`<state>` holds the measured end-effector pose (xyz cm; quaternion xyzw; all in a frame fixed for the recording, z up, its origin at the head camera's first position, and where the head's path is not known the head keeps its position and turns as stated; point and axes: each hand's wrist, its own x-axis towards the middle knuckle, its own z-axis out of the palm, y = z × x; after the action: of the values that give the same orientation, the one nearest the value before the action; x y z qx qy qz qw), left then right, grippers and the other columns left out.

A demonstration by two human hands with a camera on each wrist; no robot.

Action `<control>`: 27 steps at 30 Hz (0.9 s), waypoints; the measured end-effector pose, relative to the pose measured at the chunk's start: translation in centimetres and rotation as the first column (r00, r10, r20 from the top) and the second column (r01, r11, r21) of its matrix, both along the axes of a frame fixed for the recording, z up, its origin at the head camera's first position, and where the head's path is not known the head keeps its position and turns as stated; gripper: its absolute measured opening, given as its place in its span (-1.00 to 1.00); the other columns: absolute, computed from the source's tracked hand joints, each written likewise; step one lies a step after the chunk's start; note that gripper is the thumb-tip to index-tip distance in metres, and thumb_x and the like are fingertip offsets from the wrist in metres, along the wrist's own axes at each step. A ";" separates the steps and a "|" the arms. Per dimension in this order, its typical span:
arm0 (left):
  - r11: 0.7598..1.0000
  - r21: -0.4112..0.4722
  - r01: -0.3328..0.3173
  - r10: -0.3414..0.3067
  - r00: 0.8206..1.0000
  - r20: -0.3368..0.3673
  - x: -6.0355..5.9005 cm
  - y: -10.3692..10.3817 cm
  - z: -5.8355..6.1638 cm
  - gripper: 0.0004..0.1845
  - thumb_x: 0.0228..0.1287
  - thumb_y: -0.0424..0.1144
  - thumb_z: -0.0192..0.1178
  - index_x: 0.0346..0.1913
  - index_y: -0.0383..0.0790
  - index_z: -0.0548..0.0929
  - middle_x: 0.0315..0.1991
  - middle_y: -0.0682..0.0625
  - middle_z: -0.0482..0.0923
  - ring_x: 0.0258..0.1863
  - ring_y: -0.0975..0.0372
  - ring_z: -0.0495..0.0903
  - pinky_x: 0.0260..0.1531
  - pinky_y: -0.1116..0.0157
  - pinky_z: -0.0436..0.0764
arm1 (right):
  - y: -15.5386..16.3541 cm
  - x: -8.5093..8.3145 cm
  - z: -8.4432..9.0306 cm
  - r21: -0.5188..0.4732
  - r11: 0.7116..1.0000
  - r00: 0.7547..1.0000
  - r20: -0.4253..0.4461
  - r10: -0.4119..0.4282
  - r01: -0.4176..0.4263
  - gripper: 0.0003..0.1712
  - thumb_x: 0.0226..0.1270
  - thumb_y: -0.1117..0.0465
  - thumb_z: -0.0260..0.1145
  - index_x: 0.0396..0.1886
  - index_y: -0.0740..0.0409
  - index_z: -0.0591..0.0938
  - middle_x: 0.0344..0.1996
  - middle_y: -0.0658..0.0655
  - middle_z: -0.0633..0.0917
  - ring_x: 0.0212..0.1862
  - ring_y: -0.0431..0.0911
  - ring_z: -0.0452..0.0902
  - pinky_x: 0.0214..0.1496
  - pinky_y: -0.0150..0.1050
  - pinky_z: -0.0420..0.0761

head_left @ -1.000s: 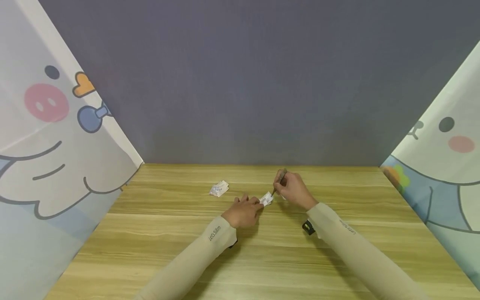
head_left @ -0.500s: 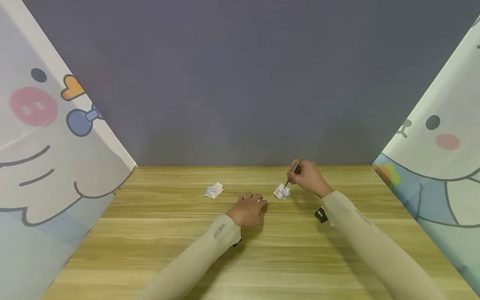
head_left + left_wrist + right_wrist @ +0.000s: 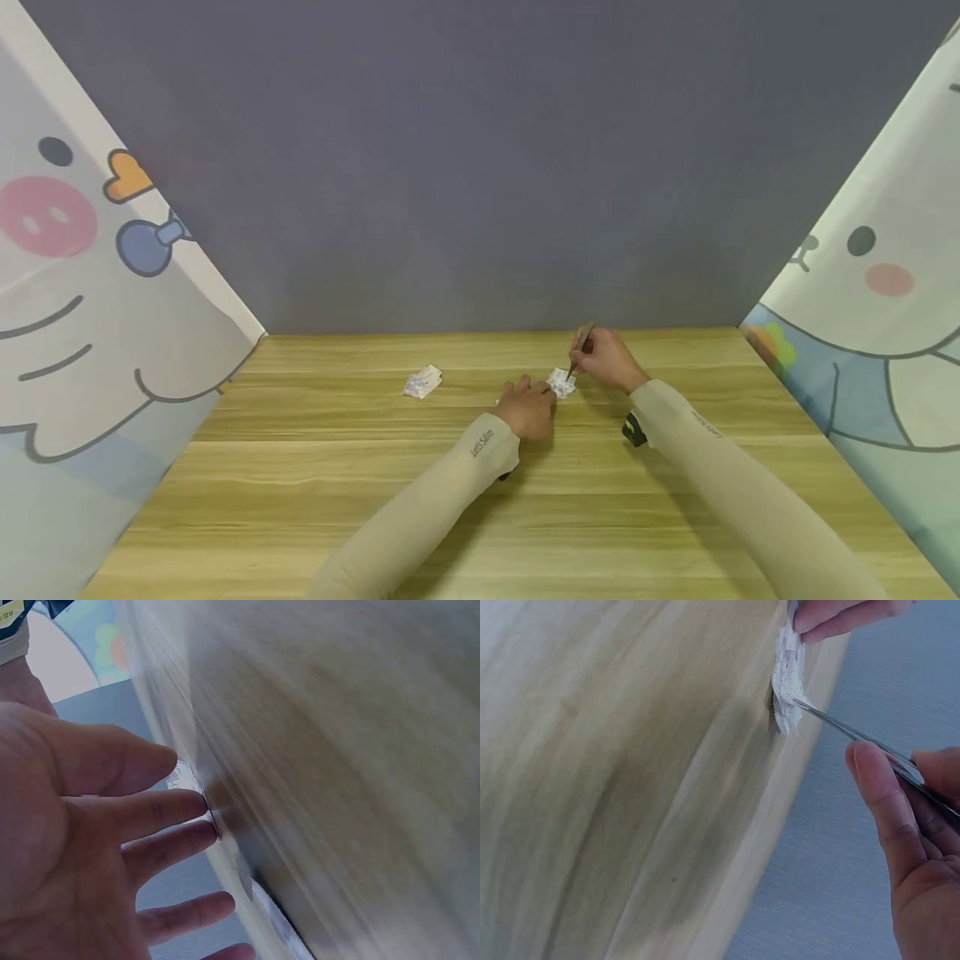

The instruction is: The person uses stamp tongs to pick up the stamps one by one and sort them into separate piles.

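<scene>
A small crumpled white packet (image 3: 561,382) lies on the wooden table (image 3: 480,517) between my two hands. My right hand (image 3: 587,350) pinches thin metal tweezers (image 3: 579,354), whose tips meet the packet (image 3: 786,682). In the right wrist view the tweezers (image 3: 855,733) run from my right hand (image 3: 900,776) to the packet's edge. My left hand (image 3: 542,393) lies flat just left of the packet, fingers straight. Its fingertips (image 3: 832,613) touch the top of the packet. The left wrist view shows my left hand (image 3: 199,814) spread open with the packet (image 3: 182,774) at the fingertips.
A second white packet (image 3: 422,382) lies on the table to the left, apart from both hands. A grey wall closes the far edge. Cartoon-printed curtains (image 3: 90,317) hang along both sides.
My right hand first drew the packet to the right with the tweezers. My left hand then followed and now touches the packet again. The second packet has not moved.
</scene>
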<state>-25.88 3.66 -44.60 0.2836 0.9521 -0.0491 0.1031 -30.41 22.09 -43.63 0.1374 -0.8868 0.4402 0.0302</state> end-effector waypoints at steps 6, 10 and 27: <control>1.000 0.001 -0.009 0.009 1.000 0.002 0.1 -0.3 0.3 -0.48 0.34 -0.08 0.09 0.35 0.04 0.37 0.33 0.18 0.25 0.24 0.17 0.20 0.15 0.08 0.25 | 0.0 -0.1 0.0 0.010 1.000 0.999 -0.021 -0.029 0.029 -0.96 0.30 0.38 0.22 -0.34 0.26 0.51 -0.44 0.29 0.62 -0.38 0.17 0.62 -0.39 -0.13 0.63; 0.999 0.039 -0.019 0.019 1.000 0.014 0.1 -0.9 0.2 -0.47 0.33 -0.11 0.10 0.36 0.02 0.36 0.34 0.16 0.24 0.25 0.16 0.20 0.17 0.07 0.24 | -0.3 0.0 0.3 0.026 0.998 0.997 -0.049 -0.060 0.061 -0.96 0.28 0.37 0.24 -0.35 0.24 0.53 -0.46 0.24 0.63 -0.39 0.15 0.63 -0.45 -0.23 0.61; 0.993 0.091 -0.074 0.071 0.997 0.029 0.6 -5.4 1.3 -0.56 0.39 -0.11 0.08 0.29 -0.07 0.45 0.27 0.05 0.29 0.18 0.11 0.21 0.14 0.00 0.25 | -3.8 0.8 0.7 -0.020 0.999 0.995 -0.088 0.044 -0.046 -0.93 0.27 0.32 0.29 -0.41 0.18 0.57 -0.51 0.11 0.65 -0.46 -0.04 0.63 -0.41 -0.13 0.64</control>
<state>-25.27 -1.73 -43.32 0.2538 0.9617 0.0021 0.1039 -29.56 18.28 -42.97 0.1762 -0.8765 0.4439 0.0609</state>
